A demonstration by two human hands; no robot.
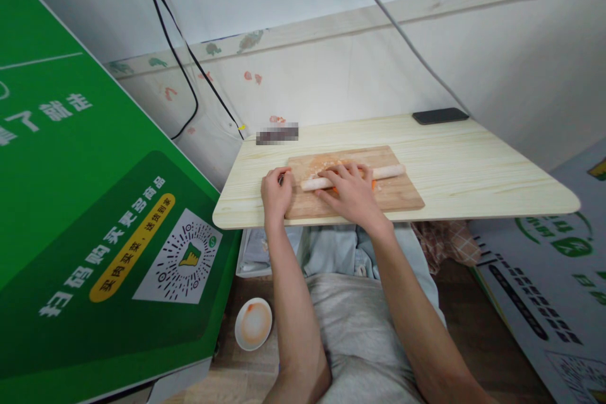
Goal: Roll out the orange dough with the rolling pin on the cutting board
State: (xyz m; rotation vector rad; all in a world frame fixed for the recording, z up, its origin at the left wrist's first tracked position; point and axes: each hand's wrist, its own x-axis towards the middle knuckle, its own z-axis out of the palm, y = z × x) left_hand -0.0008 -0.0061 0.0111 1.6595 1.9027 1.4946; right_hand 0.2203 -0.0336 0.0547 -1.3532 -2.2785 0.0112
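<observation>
Right hand [349,188], rolling pin [389,172] beneath

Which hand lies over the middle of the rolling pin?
The right hand, laid across the rolling pin; the left hand is curled at the left edge of the board.

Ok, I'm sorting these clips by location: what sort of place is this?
Probably a makeshift work corner, perhaps in a small shop. A wood-grain table stands against the wall, holding a cutting board and rolling pin, and beside it is a green advertising panel with a QR code.
</observation>
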